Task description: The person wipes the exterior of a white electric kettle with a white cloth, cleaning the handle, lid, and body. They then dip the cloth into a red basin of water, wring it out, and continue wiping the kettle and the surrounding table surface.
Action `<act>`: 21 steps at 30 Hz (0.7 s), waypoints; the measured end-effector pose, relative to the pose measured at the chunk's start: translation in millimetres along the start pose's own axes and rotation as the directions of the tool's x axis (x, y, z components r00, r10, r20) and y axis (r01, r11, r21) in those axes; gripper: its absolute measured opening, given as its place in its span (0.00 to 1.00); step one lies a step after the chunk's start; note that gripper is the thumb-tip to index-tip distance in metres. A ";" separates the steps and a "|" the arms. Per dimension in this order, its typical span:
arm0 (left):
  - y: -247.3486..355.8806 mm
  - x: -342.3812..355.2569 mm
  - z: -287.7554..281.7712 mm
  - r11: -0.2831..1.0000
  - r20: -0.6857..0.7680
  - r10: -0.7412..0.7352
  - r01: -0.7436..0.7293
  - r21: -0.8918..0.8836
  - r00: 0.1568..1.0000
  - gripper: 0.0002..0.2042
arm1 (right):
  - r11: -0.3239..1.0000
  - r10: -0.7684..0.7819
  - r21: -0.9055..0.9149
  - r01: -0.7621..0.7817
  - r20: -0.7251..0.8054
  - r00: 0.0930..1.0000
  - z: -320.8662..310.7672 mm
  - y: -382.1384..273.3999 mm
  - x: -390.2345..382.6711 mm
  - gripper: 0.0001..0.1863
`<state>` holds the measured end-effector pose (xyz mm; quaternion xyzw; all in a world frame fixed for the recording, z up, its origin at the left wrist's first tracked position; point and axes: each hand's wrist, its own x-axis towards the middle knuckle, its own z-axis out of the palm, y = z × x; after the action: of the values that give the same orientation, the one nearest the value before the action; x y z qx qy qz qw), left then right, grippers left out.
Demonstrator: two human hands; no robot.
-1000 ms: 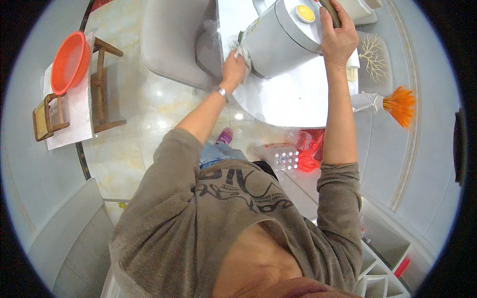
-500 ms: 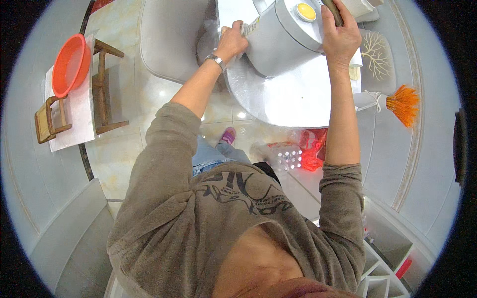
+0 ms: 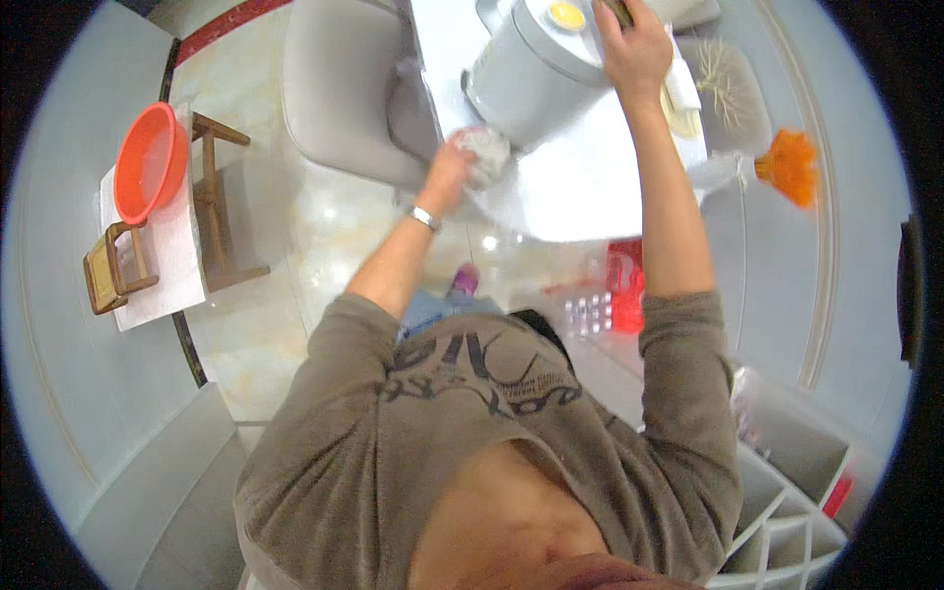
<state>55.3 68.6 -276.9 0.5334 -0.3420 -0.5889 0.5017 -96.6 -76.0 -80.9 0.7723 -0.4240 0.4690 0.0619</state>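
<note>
A big white rounded lidded container (image 3: 536, 74), with a yellow disc on its lid, stands on the white table (image 3: 580, 202). I cannot tell exactly what kind of vessel it is. My right hand (image 3: 637, 59) grips a dark handle (image 3: 619, 12) at its top, close to the upper edge of the picture. Bunched in my left hand (image 3: 454, 167) is a pale grey cloth (image 3: 486, 155), at the table's near left edge just below the container's base. The left hand is blurred by motion and its fingers are partly hidden.
A grey chair (image 3: 339, 93) stands left of the table. Further left are an orange basin (image 3: 150, 162) and a small wooden stool (image 3: 116, 267). Orange dried flowers (image 3: 789, 167) lie to the right. Shrink-wrapped bottles (image 3: 588, 313) and a red bag (image 3: 626, 285) sit below the table.
My left hand has moved from the container's side down toward the table's near edge with the cloth. My right hand stays on the handle. The whole view has shifted somewhat.
</note>
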 end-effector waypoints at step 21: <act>66.6 -51.5 47.8 0.787 0.401 -0.080 0.305 -0.537 0.913 0.27 | 0.096 0.475 0.563 -0.821 0.699 0.535 -50.1 -69.8 -219.9 0.36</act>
<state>20.1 94.0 -190.3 0.2678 -0.1707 -0.8010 0.5074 -124.7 124.1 -203.0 0.4773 -0.4293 0.4434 -0.6255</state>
